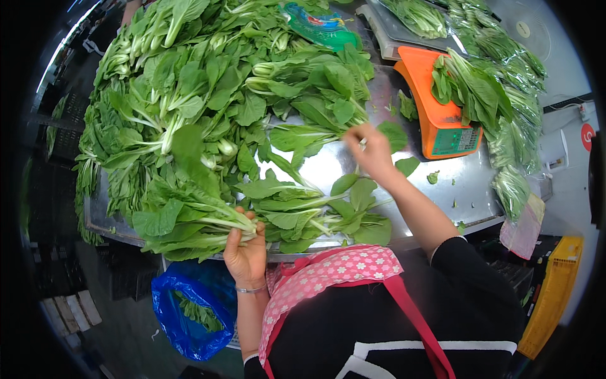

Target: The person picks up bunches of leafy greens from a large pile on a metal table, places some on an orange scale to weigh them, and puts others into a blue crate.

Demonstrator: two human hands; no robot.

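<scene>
My left hand (pixel 247 251) grips the pale stem ends of a bunch of leafy greens (pixel 189 218) at the table's near edge; the leaves point left. My right hand (pixel 371 151) is over the metal table, its fingers bent at the stems of a few greens (pixel 307 137); whether it holds them cannot be told. Between the hands lie loose leafy stalks (pixel 293 208). A big heap of the same greens (pixel 203 85) covers the left and middle of the table. Right of my right hand stands an orange digital scale (pixel 423 104) with a bunch of greens (pixel 473 90) on it.
Bagged greens (pixel 516 113) line the right side, near a second scale (pixel 388 38). A green plastic bag (pixel 322 28) lies on the heap. Below the table's near edge are a blue bag (pixel 165 312) with leaves inside and, at right, a yellow crate (pixel 554 293).
</scene>
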